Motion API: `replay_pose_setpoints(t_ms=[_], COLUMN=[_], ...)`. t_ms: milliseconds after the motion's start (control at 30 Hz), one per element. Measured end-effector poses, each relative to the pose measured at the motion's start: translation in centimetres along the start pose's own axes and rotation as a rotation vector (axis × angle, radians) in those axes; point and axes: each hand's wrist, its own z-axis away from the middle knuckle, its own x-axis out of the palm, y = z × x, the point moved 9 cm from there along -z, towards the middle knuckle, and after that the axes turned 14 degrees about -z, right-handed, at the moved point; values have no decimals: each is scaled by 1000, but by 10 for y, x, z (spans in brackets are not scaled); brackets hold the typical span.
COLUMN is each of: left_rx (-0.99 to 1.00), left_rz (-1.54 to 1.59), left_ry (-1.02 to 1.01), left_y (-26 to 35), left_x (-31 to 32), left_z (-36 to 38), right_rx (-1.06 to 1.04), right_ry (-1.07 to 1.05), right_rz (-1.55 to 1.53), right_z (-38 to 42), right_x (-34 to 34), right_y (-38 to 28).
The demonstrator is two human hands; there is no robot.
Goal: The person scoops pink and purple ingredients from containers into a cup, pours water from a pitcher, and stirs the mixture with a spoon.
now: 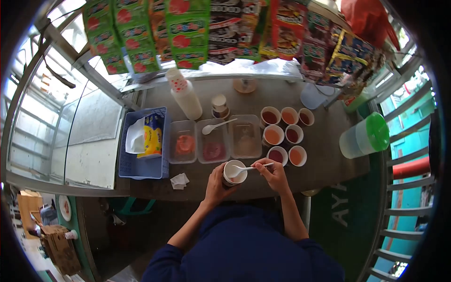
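Observation:
My left hand point(218, 184) is wrapped around a white paper cup point(229, 177) near the table's front edge. In my right hand point(272, 175) is the handle of a white plastic spoon point(249, 168), whose bowl end dips into that cup. Just beyond, three clear plastic tubs stand in a row: one with orange powder point(184, 144), one with pink powder point(214, 151), one with brownish powder point(246, 144). Another white spoon point(216, 126) rests across the middle tub. To the right stand several paper cups with red or orange liquid point(272, 137). What the held cup contains is hard to make out.
A blue basket point(143, 172) holding a yellow tissue pack point(152, 136) stands left. Behind are a tall stack of cups point(186, 99) and small stacked tubs point(219, 106). A green-lidded pitcher point(364, 136) is at right. Sachet strips point(188, 33) hang overhead. Crumpled tissue point(179, 181) lies in front.

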Motion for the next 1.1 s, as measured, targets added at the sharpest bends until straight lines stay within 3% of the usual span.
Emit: replay_pose_setpoints(t_ms=[233, 400, 533, 667, 733, 800, 900, 967, 1100], left_rx=[122, 110, 170, 378, 391, 396, 355, 326, 292], left_rz=[197, 244, 316, 381, 398, 412, 479, 530, 562], left_ry=[-57, -16, 40, 119, 110, 110, 96, 57, -58], left_y=[70, 130, 174, 215, 229, 244, 263, 275, 277], left_x=[51, 91, 120, 146, 163, 179, 196, 205, 230], left_z=[-11, -22, -29, -37, -43, -48, -48, -51, -53], right_rx=[-71, -272, -423, -685, -717, -711, -577, -421, -286], right_ry=[85, 62, 166, 987, 1274, 1356, 1184, 638, 496], right_rz=[39, 335, 544, 254, 158, 98, -86, -319, -473], right_z=[33, 52, 78, 142, 174, 183, 156, 95, 77], right_x=[-62, -100, -158, -313, -383, -454, -552, -594, -605], right_y=[-42, -102, -134, -152, -169, -180, -184, -178, -192])
